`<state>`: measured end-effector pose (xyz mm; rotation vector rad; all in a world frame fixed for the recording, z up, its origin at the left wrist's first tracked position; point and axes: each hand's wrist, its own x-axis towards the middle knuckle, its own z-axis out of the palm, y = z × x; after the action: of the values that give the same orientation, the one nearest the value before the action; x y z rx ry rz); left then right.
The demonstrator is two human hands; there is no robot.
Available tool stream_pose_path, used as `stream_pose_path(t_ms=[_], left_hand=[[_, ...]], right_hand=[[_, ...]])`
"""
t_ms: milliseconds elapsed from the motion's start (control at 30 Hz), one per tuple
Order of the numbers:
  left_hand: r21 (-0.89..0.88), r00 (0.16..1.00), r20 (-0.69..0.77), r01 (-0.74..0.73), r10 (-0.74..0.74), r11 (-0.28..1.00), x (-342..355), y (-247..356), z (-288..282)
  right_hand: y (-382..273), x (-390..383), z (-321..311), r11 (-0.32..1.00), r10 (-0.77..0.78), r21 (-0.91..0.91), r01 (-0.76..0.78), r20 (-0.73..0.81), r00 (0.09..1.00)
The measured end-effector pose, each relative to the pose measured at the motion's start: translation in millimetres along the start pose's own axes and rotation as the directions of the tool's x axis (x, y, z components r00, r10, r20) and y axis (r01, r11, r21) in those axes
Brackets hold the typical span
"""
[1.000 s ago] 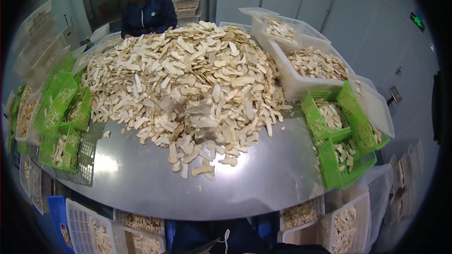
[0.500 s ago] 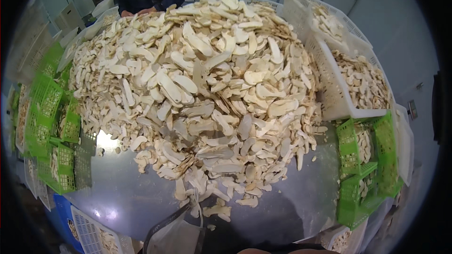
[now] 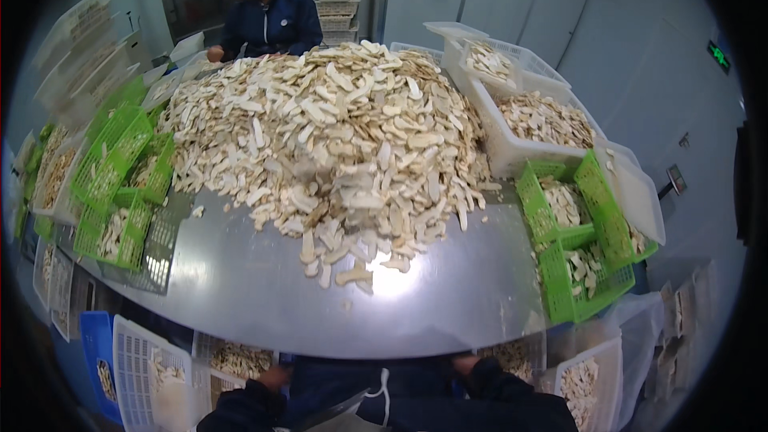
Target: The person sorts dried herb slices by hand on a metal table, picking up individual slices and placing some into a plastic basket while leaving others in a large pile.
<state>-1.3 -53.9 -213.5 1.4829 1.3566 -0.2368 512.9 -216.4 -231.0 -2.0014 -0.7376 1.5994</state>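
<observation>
Slices (image 3: 344,136) are heaped on the table (image 3: 264,296) mid-frame, green crates (image 3: 556,284) at right, left hand (image 3: 276,376) at lower centre-left beside a white bin (image 3: 200,346), right hand (image 3: 466,364) at lower centre-right near a second bin (image 3: 538,342), can't tell if either hand's grip is open or closed.

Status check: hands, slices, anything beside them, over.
Left hand, right hand near table edge, grip unclear. Pale slices heaped on table. Green baskets flanking.
</observation>
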Motion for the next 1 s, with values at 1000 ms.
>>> stream_pose_path(t_ms=[1000], left_hand=[[-0.983,0.870,-0.039,-0.122,0.491,0.138,-24.5,230.3,-51.9]], right_hand=[[-348.2,-13.2,91.1,0.006,-0.921,-0.756,0.654,0.250,0.298]])
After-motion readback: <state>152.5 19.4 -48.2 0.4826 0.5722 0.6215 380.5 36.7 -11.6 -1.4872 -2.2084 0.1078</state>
